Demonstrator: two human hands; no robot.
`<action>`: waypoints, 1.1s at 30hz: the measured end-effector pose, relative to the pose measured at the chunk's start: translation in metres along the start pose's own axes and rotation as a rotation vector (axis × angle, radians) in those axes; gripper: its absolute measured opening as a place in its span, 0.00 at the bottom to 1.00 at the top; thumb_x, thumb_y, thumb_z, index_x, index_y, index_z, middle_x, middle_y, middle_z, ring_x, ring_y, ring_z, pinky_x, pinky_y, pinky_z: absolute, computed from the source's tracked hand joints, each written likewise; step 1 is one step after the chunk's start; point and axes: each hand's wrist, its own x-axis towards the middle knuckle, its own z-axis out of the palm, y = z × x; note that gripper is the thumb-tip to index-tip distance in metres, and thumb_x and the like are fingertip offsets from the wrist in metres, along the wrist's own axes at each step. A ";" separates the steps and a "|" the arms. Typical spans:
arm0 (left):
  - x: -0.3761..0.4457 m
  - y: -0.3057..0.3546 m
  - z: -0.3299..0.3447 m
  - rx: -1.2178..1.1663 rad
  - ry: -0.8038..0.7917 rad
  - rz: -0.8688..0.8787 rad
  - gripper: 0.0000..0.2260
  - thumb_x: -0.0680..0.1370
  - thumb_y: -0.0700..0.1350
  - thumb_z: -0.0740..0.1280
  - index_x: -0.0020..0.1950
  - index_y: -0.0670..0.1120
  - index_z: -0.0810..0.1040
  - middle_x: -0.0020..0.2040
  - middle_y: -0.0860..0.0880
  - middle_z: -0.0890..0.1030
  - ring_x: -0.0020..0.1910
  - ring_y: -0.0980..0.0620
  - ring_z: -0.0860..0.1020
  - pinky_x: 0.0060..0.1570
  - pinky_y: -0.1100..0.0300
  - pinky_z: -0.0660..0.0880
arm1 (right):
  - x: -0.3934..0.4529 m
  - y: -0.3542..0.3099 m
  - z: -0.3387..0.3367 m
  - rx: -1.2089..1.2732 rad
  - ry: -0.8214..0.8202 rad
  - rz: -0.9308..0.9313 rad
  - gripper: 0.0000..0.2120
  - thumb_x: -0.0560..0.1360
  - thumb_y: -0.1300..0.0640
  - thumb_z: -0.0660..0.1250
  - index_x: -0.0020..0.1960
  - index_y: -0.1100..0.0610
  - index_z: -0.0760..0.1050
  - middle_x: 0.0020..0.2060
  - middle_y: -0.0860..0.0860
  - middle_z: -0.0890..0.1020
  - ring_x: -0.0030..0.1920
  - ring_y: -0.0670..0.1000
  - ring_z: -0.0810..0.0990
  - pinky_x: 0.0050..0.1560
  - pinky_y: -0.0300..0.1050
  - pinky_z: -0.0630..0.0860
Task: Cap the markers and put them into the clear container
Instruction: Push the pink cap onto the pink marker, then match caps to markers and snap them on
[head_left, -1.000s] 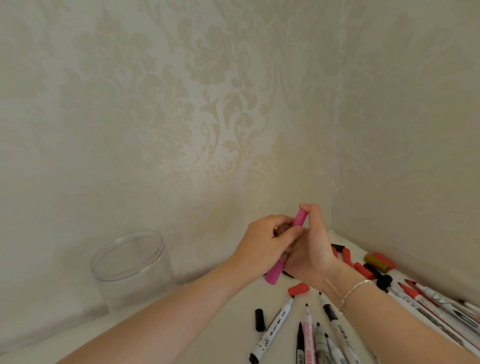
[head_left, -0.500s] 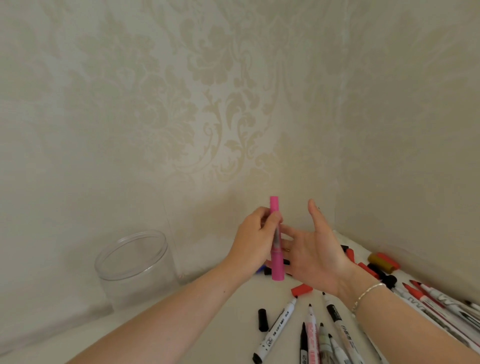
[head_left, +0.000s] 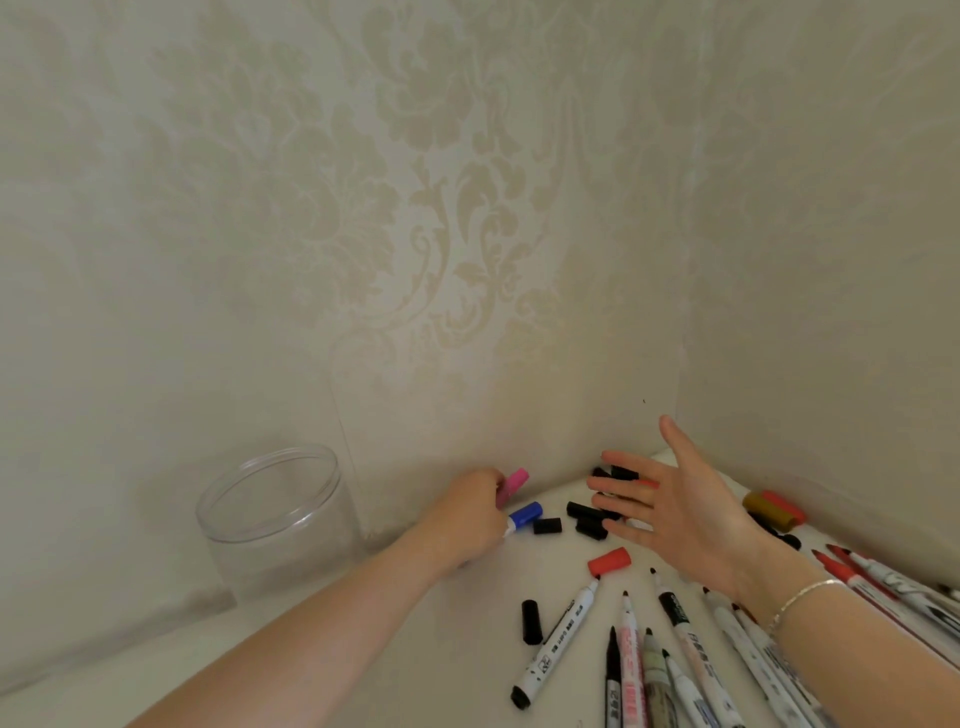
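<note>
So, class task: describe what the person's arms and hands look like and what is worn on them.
Both forearms are bare, with no sleeves in view. The right wrist carries a thin silver-coloured chain bracelet. The left hand and right hand show no gloves; no rings can be made out.

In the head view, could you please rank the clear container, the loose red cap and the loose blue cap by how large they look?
1. Clear container, by far the largest.
2. Red cap and blue cap look alike in size; the red one lies nearer the camera, so I would not rank them.
</note>
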 end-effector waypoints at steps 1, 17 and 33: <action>0.000 -0.001 0.001 0.035 0.016 0.011 0.14 0.75 0.39 0.64 0.61 0.43 0.72 0.54 0.45 0.77 0.51 0.46 0.76 0.46 0.58 0.72 | 0.000 0.001 -0.002 -0.029 0.021 -0.003 0.33 0.74 0.31 0.53 0.65 0.54 0.73 0.58 0.57 0.80 0.61 0.56 0.77 0.63 0.55 0.72; 0.009 -0.011 0.019 0.531 0.075 0.065 0.10 0.80 0.44 0.60 0.58 0.43 0.76 0.58 0.43 0.75 0.55 0.41 0.77 0.48 0.53 0.71 | -0.008 0.004 -0.001 -0.325 0.151 -0.050 0.12 0.79 0.51 0.62 0.58 0.56 0.76 0.53 0.56 0.82 0.54 0.54 0.81 0.51 0.46 0.78; -0.051 0.048 0.018 0.068 -0.230 0.247 0.09 0.76 0.51 0.69 0.53 0.49 0.79 0.43 0.56 0.76 0.39 0.60 0.73 0.36 0.65 0.69 | 0.013 0.035 0.003 -1.811 0.013 -0.400 0.15 0.75 0.66 0.60 0.56 0.53 0.76 0.50 0.51 0.78 0.50 0.52 0.78 0.46 0.45 0.75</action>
